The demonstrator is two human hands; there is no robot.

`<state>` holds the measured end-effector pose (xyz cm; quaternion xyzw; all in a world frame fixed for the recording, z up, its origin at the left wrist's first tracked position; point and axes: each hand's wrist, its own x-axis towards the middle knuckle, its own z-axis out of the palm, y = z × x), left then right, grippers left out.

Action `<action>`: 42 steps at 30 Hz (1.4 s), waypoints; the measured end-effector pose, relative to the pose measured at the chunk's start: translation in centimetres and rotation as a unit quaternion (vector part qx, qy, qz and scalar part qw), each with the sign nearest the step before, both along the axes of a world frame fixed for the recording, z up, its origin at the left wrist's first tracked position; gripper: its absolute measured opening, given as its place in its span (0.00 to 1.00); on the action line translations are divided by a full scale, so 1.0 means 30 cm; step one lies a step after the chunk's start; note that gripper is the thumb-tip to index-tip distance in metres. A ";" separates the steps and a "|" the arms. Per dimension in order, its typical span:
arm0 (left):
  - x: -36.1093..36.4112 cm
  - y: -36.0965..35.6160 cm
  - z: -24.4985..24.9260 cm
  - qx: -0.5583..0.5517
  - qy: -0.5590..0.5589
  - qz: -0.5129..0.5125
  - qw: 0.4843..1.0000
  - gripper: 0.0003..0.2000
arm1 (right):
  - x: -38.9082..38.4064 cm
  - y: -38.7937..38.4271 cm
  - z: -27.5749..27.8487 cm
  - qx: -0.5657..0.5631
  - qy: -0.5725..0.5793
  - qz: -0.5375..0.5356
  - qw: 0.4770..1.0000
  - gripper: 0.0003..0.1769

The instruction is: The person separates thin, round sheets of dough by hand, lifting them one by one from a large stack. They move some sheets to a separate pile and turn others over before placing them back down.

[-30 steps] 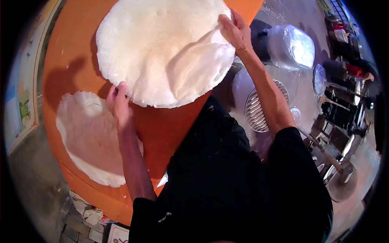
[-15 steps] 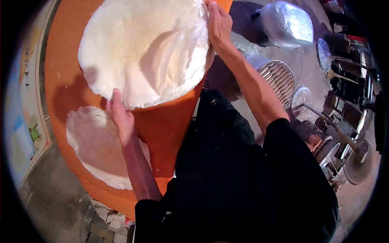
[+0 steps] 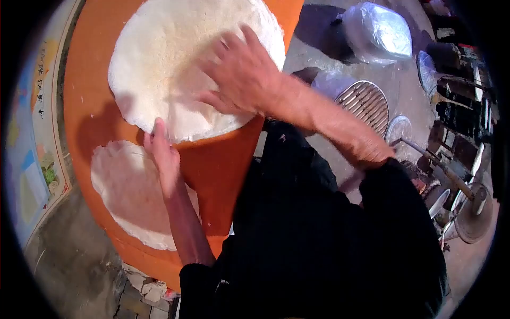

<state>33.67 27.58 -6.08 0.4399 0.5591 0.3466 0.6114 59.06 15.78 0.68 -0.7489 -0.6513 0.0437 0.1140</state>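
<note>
A large, thin, pale round flatbread [image 3: 154, 58] lies over the orange tabletop [image 3: 212, 175] at the top of the view. My left hand [image 3: 163, 151] pinches its near edge, thumb on top and fingers beneath. Over the right part of the same round, my right hand [image 3: 241, 74] is spread with fingers apart, slightly blurred by motion. Below and to the left, a second, smaller flatbread [image 3: 130, 196] lies flat on the table, partly behind my left forearm.
To the right on the floor are a plastic-wrapped bundle [image 3: 377, 32], a round slatted rack [image 3: 365, 106] and long-handled round plates [image 3: 473, 212]. A printed sheet with writing [image 3: 45, 159] lies beyond the table's left edge.
My right hand has let go of the flatbread's right edge and swept down over its surface. The raised fold there has flattened. My left hand keeps its pinch.
</note>
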 end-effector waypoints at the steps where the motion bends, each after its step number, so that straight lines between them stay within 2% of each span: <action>1: -0.002 0.003 -0.002 -0.004 -0.006 0.012 1.000 0.15 | -0.023 -0.052 -0.092 0.002 -0.005 0.002 1.000 0.35; 3: 0.027 -0.017 0.019 0.000 0.004 0.034 0.999 0.18 | -0.035 -0.136 -0.228 0.153 0.035 -0.032 0.987 0.33; 5: 0.030 -0.037 0.029 -0.006 0.030 0.037 0.999 0.20 | -0.040 -0.147 -0.229 0.133 0.039 -0.038 0.990 0.33; 7: 0.031 -0.016 0.035 -0.001 0.006 0.000 1.000 0.22 | -0.052 -0.160 -0.228 0.122 0.039 -0.035 0.991 0.33; 9: 0.024 0.011 0.012 0.002 0.015 0.030 0.999 0.21 | -0.056 -0.162 -0.236 0.137 0.083 -0.040 0.986 0.31; 11: 0.014 0.005 0.016 -0.012 0.039 0.053 0.998 0.19 | -0.032 -0.172 -0.169 0.124 0.062 -0.038 0.990 0.31; 13: 0.027 0.016 0.035 0.021 -0.001 -0.002 1.000 0.18 | 0.026 -0.181 -0.061 0.053 0.104 -0.011 0.993 0.33; 15: 0.001 0.058 0.031 -0.001 -0.022 0.018 1.000 0.18 | 0.106 -0.152 -0.023 0.205 0.102 -0.084 0.970 0.33; 16: 0.013 0.088 0.026 -0.010 -0.055 0.034 0.998 0.18 | 0.169 -0.107 -0.045 0.233 0.109 -0.109 0.960 0.34; 18: 0.075 0.093 0.027 0.004 -0.035 0.043 0.998 0.19 | 0.243 -0.041 -0.112 0.261 0.117 -0.130 0.949 0.34; 20: 0.113 0.057 0.033 0.013 -0.011 0.052 0.999 0.21 | 0.231 -0.034 -0.261 0.177 0.336 -0.255 0.889 0.46; 21: 0.135 0.044 0.032 0.031 -0.017 0.046 0.998 0.22 | 0.270 -0.024 -0.372 0.290 0.229 -0.128 0.920 0.37; 23: 0.138 0.034 0.037 0.056 -0.023 0.057 0.997 0.23 | 0.264 -0.043 -0.304 0.211 0.369 -0.162 0.890 0.40; 25: 0.132 0.037 0.041 0.004 -0.015 0.066 0.998 0.25 | 0.310 -0.037 -0.273 0.206 0.346 -0.146 0.903 0.41; 27: 0.123 0.063 0.007 0.036 -0.027 0.071 0.996 0.25 | 0.370 0.036 -0.169 0.135 0.220 -0.231 0.938 0.45; 28: 0.114 0.064 -0.005 0.042 -0.024 0.070 0.996 0.25 | 0.400 0.090 -0.087 0.158 0.174 -0.195 0.952 0.49; 29: 0.106 0.058 -0.015 0.045 -0.019 0.068 0.997 0.26 | 0.400 0.167 -0.006 0.159 0.177 -0.180 0.954 0.49; 31: 0.122 0.071 -0.016 0.064 -0.056 0.084 0.993 0.23 | 0.383 0.346 0.117 0.215 0.082 0.003 0.973 0.48; 32: 0.123 0.064 -0.001 0.045 -0.021 0.076 0.996 0.22 | 0.374 0.419 0.123 0.241 0.003 0.058 0.969 0.46; 33: 0.122 0.063 0.008 0.027 0.012 0.070 0.997 0.20 | 0.365 0.519 0.108 0.245 0.003 0.072 0.967 0.46; 35: 0.134 0.060 -0.002 0.070 -0.028 0.081 0.994 0.16 | 0.334 0.721 0.057 0.180 -0.028 0.212 0.960 0.39; 36: 0.136 0.062 0.003 0.075 0.020 0.080 0.994 0.16 | 0.311 0.788 0.051 0.185 -0.027 0.228 0.956 0.39; 37: 0.131 0.066 0.005 0.077 0.071 0.079 0.991 0.15 | 0.278 0.851 0.041 0.092 0.048 0.236 0.966 0.42; 38: 0.136 0.063 0.021 0.076 0.074 0.094 0.990 0.15 | 0.249 0.898 0.023 -0.006 0.121 0.241 0.963 0.44; 41: 0.138 0.074 0.037 0.075 0.062 0.104 0.990 0.18 | 0.243 0.983 -0.118 -0.058 0.156 0.248 0.954 0.40; 42: 0.121 0.078 0.015 0.067 0.079 0.091 0.990 0.21 | 0.242 0.983 -0.113 -0.080 0.131 0.213 0.965 0.39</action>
